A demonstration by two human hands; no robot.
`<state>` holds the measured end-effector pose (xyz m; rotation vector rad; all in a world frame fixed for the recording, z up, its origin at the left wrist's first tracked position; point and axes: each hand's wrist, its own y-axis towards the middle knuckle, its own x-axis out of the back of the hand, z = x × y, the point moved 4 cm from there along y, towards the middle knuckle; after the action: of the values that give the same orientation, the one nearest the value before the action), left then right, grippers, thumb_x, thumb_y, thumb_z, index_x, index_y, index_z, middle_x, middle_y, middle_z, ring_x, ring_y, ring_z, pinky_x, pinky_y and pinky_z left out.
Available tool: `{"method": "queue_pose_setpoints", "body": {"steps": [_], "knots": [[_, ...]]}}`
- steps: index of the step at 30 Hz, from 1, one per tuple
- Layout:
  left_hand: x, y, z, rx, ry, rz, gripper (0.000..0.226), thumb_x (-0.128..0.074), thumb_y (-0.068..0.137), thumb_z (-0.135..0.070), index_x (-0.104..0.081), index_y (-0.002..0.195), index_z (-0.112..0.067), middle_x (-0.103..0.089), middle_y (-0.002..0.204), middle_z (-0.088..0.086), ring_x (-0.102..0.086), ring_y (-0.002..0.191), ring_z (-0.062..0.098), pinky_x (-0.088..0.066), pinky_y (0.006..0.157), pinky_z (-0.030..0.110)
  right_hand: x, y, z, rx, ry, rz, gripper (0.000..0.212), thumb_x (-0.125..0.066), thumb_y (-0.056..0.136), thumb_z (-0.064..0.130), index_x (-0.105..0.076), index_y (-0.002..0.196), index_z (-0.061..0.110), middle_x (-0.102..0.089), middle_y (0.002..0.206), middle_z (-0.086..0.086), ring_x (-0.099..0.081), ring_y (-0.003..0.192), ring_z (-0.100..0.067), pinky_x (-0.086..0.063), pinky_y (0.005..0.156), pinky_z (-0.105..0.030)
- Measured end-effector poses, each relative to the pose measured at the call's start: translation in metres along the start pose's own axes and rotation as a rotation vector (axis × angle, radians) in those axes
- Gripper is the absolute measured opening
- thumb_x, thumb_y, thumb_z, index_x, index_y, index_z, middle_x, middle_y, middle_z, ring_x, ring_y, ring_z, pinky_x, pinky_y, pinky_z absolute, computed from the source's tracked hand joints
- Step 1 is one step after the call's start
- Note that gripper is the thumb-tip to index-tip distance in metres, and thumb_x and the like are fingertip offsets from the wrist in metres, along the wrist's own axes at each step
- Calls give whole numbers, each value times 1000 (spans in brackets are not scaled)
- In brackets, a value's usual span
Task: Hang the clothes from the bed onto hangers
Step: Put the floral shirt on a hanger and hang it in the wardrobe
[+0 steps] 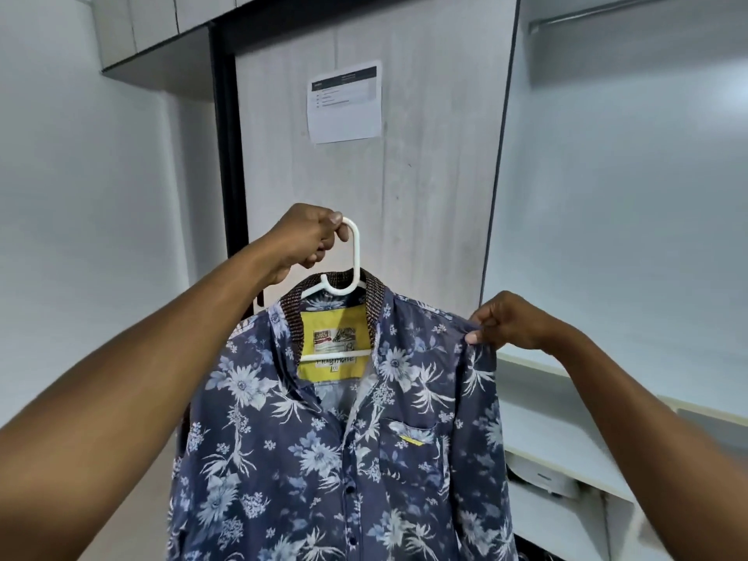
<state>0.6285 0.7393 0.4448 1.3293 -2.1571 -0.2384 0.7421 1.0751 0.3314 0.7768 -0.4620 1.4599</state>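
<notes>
A blue floral shirt (324, 459) with a brown knit collar and a yellow inner label hangs on a white plastic hanger (355, 261) in front of me. My left hand (303, 240) is shut on the hanger's hook and holds it up at chest height. My right hand (506, 321) pinches the shirt's right shoulder seam between thumb and fingers. The hanger's arms are hidden inside the shirt; only the hook, the neck and a short bar across the label show. The bed is out of view.
A pale wardrobe door (425, 196) with a taped paper sheet (345, 102) stands right behind the shirt. To the right is an open wardrobe bay with a hanging rail (631, 10) at the top and white shelves (566, 435) low down. Overhead cabinets (154, 30) hang at upper left.
</notes>
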Motion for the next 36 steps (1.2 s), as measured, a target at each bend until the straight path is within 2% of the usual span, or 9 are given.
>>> {"method": "queue_pose_setpoints", "body": {"steps": [6, 8, 11, 18, 22, 24, 30, 32, 36], "knots": [[-32, 11, -1, -41, -104, 29, 36, -43, 112, -29, -63, 88, -10, -35, 54, -6, -34, 44, 10, -25, 49, 22, 3, -24, 7, 30, 10, -7, 28, -85, 88, 34, -79, 108, 15, -77, 92, -19, -72, 85, -26, -58, 80, -41], [-44, 17, -5, -54, -137, 30, 35, -43, 112, -30, -61, 87, -12, -37, 54, -7, -37, 44, 10, -27, 46, 20, -1, -32, 9, 64, 34, -53, 14, -77, 95, 26, -78, 92, 12, -76, 83, -7, -71, 77, -21, -57, 70, -33], [-66, 34, -11, -78, -173, 24, 35, -43, 112, -31, -59, 84, -15, -41, 55, -7, -42, 47, 10, -31, 44, 19, -2, -45, 0, 102, 77, -144, 39, -71, 100, 25, -60, 70, 3, -56, 64, -5, -54, 61, -17, -43, 60, -26], [-130, 95, -41, -94, -181, -41, 36, -42, 112, -30, -61, 86, -14, -52, 61, -4, -48, 56, 15, -34, 49, 25, 36, -70, -5, 238, 71, -434, 48, -56, 107, 41, -47, 72, 11, -41, 65, 4, -42, 60, -14, -32, 57, -32], [-174, 143, -92, -176, -135, -121, 35, -45, 110, -37, -69, 107, -12, -72, 85, 4, -67, 77, 24, -45, 62, 30, 115, -94, 9, 306, -138, -688, 44, -54, 107, 41, -45, 67, 23, -40, 60, 13, -40, 57, -3, -31, 55, -24], [-192, 161, -126, -223, -41, -191, 46, -48, 104, -57, -64, 127, -21, -74, 109, 1, -69, 103, 25, -51, 82, 35, 158, -111, 19, 322, -235, -762, 43, -54, 106, 39, -42, 66, 25, -37, 58, 12, -36, 55, -4, -28, 54, -22], [-279, 180, -230, -418, 67, -113, 118, -38, 61, -104, -30, 158, -36, -39, 163, 2, -45, 143, 29, -38, 115, 51, 313, -171, 46, 271, -473, -996, 49, -58, 105, 39, -52, 66, 11, -43, 55, 6, -35, 50, -5, -27, 50, -27], [-318, 195, -256, -481, 67, -83, 116, -43, 64, -103, -25, 159, -40, -36, 164, 3, -43, 144, 29, -38, 116, 51, 361, -187, 57, 220, -568, -1080, 50, -60, 105, 37, -49, 63, 11, -41, 52, 5, -31, 48, -6, -24, 48, -29], [-394, 231, -292, -553, -69, -52, 85, -58, 95, -65, -13, 161, -39, -36, 162, 8, -45, 141, 31, -37, 106, 39, 432, -198, 65, 70, -725, -1221, 56, -61, 104, 26, -39, 54, 15, -36, 46, 4, -32, 46, -15, -25, 47, -27]]}}
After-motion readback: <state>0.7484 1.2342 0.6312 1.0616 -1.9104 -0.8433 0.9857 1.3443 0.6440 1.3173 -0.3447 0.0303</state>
